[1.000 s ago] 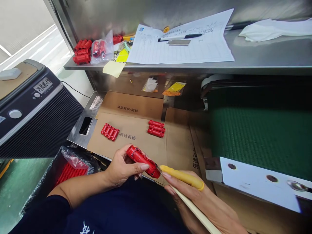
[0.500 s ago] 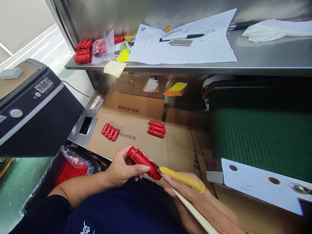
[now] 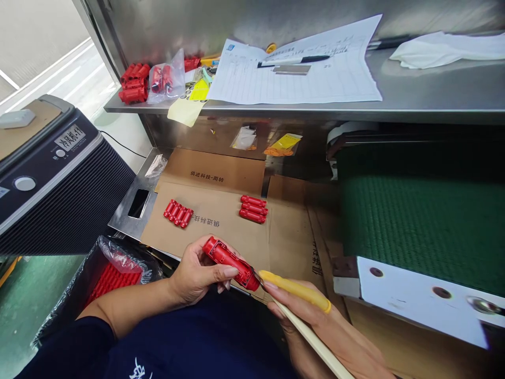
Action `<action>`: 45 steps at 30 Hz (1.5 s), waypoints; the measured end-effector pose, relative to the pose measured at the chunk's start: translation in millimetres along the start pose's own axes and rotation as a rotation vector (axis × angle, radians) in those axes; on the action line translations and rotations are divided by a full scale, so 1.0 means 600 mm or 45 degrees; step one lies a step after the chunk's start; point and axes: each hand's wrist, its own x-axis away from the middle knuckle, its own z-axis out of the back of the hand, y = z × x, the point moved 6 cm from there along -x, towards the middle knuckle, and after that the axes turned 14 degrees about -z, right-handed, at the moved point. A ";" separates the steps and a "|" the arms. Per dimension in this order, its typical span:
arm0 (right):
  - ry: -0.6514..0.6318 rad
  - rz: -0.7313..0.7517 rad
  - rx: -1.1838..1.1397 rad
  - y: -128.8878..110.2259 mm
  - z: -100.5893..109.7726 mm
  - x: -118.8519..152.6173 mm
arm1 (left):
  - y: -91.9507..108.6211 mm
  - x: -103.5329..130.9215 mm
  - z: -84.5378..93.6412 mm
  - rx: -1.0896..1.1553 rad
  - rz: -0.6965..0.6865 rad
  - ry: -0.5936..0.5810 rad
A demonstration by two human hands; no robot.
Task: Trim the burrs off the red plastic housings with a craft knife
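Note:
My left hand point(image 3: 201, 271) is closed round a red plastic part point(image 3: 231, 263), tilted down to the right above the cardboard. A long cream-coloured handle point(image 3: 311, 339) with a thin dark tip is gripped in my right hand point(image 3: 315, 316), and its tip touches the right end of the red part. A yellow cover point(image 3: 295, 288) sits on my right index finger. On the cardboard point(image 3: 232, 239) beyond my hands, a row of several red parts point(image 3: 178, 213) lies at the left and three more point(image 3: 253, 209) lie further right.
A steel shelf point(image 3: 414, 97) across the back holds paper point(image 3: 292, 87), a pen, red parts and a white cloth. A green belt point(image 3: 426, 226) is at right. At left are a phone point(image 3: 139, 203), a dark cooler point(image 3: 71, 195) and a lined bin point(image 3: 148, 260) of red parts.
The red part has rolled slightly in my left hand, showing more of its smooth side. The tool tip still touches its right end, and the rows on the cardboard have not moved.

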 end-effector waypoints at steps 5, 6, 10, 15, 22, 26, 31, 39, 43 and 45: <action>0.124 -0.027 -0.120 -0.023 0.003 -0.009 | 0.002 -0.001 0.001 0.029 -0.006 0.021; 0.153 -0.035 -0.141 -0.025 0.003 -0.009 | 0.002 -0.001 0.001 0.029 -0.006 0.024; 0.145 -0.105 -0.094 -0.009 0.001 -0.006 | 0.001 -0.002 0.002 -0.030 -0.012 -0.004; -0.196 0.103 -0.046 0.015 -0.006 -0.008 | -0.004 -0.008 0.009 -0.092 -0.014 -0.052; -0.173 0.081 -0.042 0.021 -0.009 -0.014 | -0.002 -0.010 0.015 -0.199 -0.057 -0.100; -0.068 -0.336 -0.202 0.031 -0.004 -0.028 | -0.003 -0.004 0.010 -0.222 -0.075 -0.188; -0.188 -1.060 -1.329 0.065 -0.045 -0.026 | 0.002 0.002 0.012 -0.378 -0.281 -0.233; -0.366 -1.514 -2.034 0.056 -0.107 0.011 | 0.009 0.002 0.015 -0.754 -0.648 -0.347; -0.580 -1.353 -2.028 0.058 -0.085 0.027 | -0.017 -0.011 0.028 -0.353 -0.306 -0.191; -0.479 -1.111 -1.730 0.081 -0.057 0.023 | -0.024 -0.015 0.029 -0.158 -0.170 -0.159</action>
